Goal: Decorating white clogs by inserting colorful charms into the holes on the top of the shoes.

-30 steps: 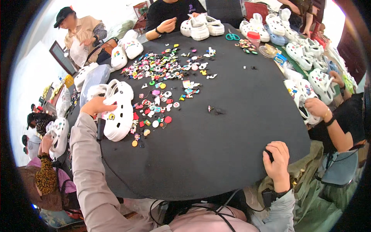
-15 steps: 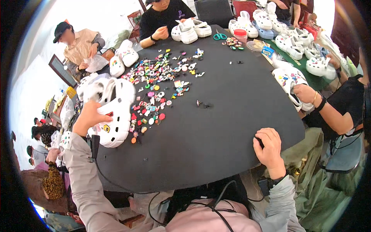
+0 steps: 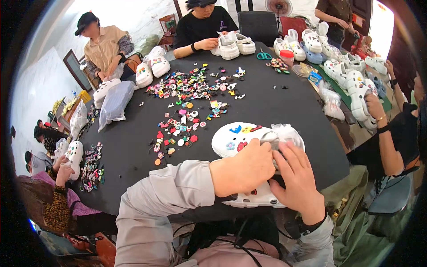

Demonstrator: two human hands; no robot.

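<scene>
A white clog with coloured charms on its top lies on the black table right in front of me. My left hand grips it from above, fingers curled over its strap end. My right hand lies beside it, fingers spread against the clog's heel and a second white clog under my hands. A scatter of small coloured charms lies just left of the clog.
A bigger pile of charms is at the table's far side. Other people sit around the table with white clogs, scissors and a small jar. Bagged clogs lie at the left. A person's arm reaches in at the right.
My left hand has carried the white clog from the table's left edge to the middle in front of me. My right hand has left the table edge and joined it on the clog.
</scene>
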